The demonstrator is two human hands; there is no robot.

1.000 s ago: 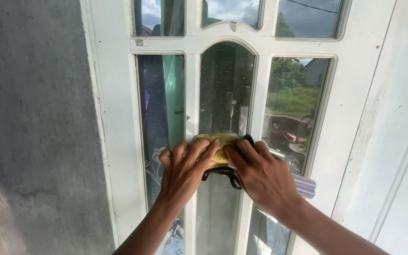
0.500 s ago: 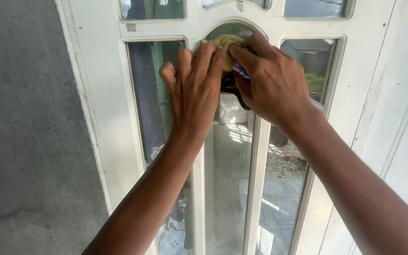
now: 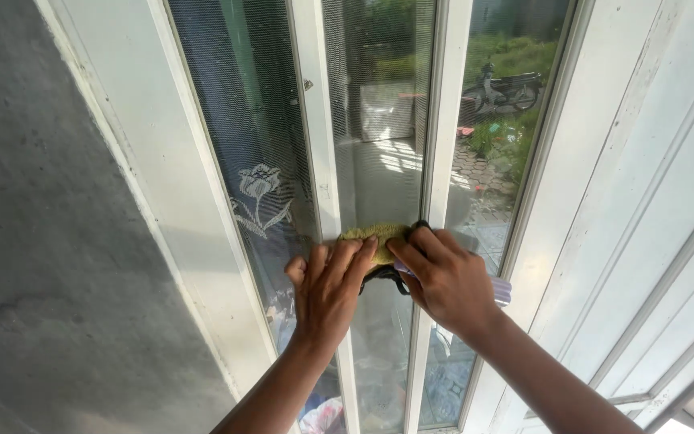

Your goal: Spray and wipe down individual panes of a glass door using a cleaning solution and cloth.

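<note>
A yellow-green cleaning pad (image 3: 375, 238) with a black strap and a lilac edge is pressed flat against the middle glass pane (image 3: 379, 120) of a white door. My left hand (image 3: 327, 291) lies on the pad's left part, fingers spread and pointing up. My right hand (image 3: 443, 277) covers the pad's right side, fingers over the black strap, reaching across the white bar between the panes. Both arms come up from the bottom of the frame.
The white door frame (image 3: 604, 201) runs up the right side, a grey concrete wall (image 3: 50, 241) fills the left. The left pane (image 3: 242, 120) shows a flower motif (image 3: 259, 197). Reflections of a yard and a parked motorbike (image 3: 508, 88) show in the glass.
Both hands slid the pad up to the arched top of the middle pane, then back down to its lower part. The camera now looks lower on the door.
</note>
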